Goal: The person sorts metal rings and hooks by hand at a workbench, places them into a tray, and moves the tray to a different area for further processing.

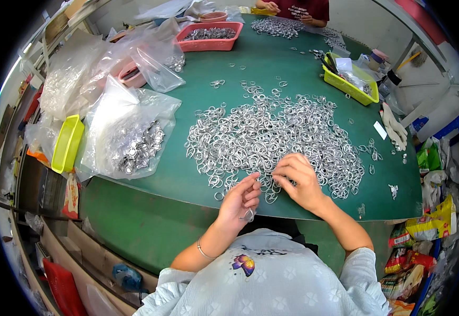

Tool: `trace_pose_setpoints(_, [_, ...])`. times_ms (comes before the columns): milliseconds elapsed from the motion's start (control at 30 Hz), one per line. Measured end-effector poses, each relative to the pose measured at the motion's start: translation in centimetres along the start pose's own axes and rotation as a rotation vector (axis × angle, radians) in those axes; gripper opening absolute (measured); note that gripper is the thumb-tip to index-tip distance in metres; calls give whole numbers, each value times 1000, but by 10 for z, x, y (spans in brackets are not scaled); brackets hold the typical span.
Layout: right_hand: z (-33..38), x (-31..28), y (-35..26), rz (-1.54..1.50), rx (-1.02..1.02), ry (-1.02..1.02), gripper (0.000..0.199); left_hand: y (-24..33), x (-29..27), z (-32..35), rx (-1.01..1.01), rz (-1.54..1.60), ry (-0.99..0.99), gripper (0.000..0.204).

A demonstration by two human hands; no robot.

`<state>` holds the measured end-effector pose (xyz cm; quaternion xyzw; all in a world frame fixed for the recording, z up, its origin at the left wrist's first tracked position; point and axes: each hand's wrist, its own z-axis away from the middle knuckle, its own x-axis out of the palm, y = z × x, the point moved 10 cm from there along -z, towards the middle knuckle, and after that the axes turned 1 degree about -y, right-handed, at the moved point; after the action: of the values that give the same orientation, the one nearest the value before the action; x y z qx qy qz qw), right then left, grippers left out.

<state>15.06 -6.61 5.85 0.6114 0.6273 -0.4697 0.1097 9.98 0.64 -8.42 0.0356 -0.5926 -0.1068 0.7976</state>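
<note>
A wide heap of small silver metal rings (271, 126) spreads over the green table in front of me. At its near edge, my left hand (241, 199) is turned palm up with curled fingers. A metal ring (248, 215) shows by the heel of its palm, and a small silver piece shows at its fingertips. Just to the right, my right hand (299, 180) hovers over the heap, its fingers bent and thumb drawn close. Whatever lies between its fingertips is too small to make out.
Left on the table lies a clear plastic bag (98, 142) with metal parts beside a yellow-green tray (67, 144). Farther back stand a pink basin (237, 35) of parts and a yellow-green basket (369, 97). A glove (393, 126) lies right. Across the table another person (306, 9) handles parts.
</note>
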Motion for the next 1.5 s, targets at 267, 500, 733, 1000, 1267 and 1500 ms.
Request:
trace_pose_setpoints(267, [22, 49, 28, -441, 466, 225, 9, -125, -15, 55, -637, -509, -328, 13])
trace_pose_setpoints(500, [122, 85, -15, -454, 176, 312, 15, -74, -103, 58, -491, -1093, 25, 19])
trace_pose_setpoints(733, [130, 99, -5, -364, 219, 391, 7, -67, -121, 62, -432, -1033, 212, 17])
trace_pose_setpoints(1000, [137, 104, -4, -406, 372, 230, 9, -72, -109, 61, -295, -1159, 201, 11])
trace_pose_setpoints(1267, [146, 87, 3, -313, 445, 245, 15, -115, -77, 55, -404, -1205, 58, 11])
trace_pose_setpoints(1500, [151, 28, 0, -334, 390, 602, 14, -131, -66, 59, -445, -1202, -2, 12])
